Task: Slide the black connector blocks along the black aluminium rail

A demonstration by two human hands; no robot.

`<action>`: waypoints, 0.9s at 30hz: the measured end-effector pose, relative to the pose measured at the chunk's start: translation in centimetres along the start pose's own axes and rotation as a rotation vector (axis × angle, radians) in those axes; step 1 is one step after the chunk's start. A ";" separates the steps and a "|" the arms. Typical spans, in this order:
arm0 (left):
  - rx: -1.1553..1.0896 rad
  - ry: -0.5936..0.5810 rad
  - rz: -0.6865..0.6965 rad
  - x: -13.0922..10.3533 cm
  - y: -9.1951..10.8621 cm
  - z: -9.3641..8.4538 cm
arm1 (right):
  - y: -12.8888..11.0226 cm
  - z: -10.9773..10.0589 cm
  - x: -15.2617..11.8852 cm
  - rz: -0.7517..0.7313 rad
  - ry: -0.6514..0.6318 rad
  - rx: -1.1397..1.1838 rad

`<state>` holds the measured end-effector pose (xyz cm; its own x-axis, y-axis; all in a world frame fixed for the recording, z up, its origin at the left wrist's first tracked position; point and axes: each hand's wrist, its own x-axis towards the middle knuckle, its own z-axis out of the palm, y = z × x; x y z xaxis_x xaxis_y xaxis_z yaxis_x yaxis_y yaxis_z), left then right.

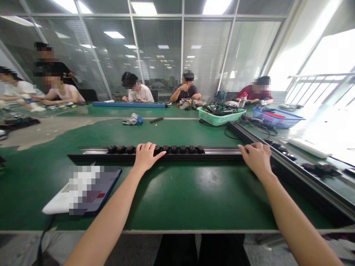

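Note:
A long black rail point(183, 157) with a silver inner channel lies crosswise on the green table point(177, 195). Several round black parts point(173, 149) sit in a row along its middle. My left hand point(146, 157) rests over the rail left of its middle, fingers curled over the far side and thumb stretched to the right. At the rail's right end, my right hand point(257, 158) has its fingers bent over the rail and its thumb pointing left. Both hands grip the rail.
A second long rail point(299, 166) runs diagonally at the right. A phone point(107, 192) and a white device point(59, 201) lie front left. Farther back are a green basket point(219, 119), a blue basket point(291, 120) and gloves point(133, 119). Several people sit across the table.

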<state>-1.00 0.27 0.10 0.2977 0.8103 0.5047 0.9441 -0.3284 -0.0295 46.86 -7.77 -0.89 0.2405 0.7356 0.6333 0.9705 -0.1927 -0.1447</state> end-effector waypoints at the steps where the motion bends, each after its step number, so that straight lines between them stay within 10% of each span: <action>1: 0.003 -0.002 -0.001 0.0 0.0 0.0 | -0.9 0.2 -0.2 -0.063 0.036 0.011; 12: -0.005 0.003 0.010 -0.1 -0.1 -0.4 | -12.0 1.2 -3.9 -0.651 -0.112 0.207; 27: -0.017 0.005 0.009 0.0 0.0 -0.3 | -12.9 0.9 -3.8 -0.776 -0.183 0.220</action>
<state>-1.10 0.10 0.36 0.3057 0.8048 0.5087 0.9387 -0.3441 -0.0197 33.49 -7.51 -2.07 -0.5188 0.7050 0.4835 0.8382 0.5308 0.1255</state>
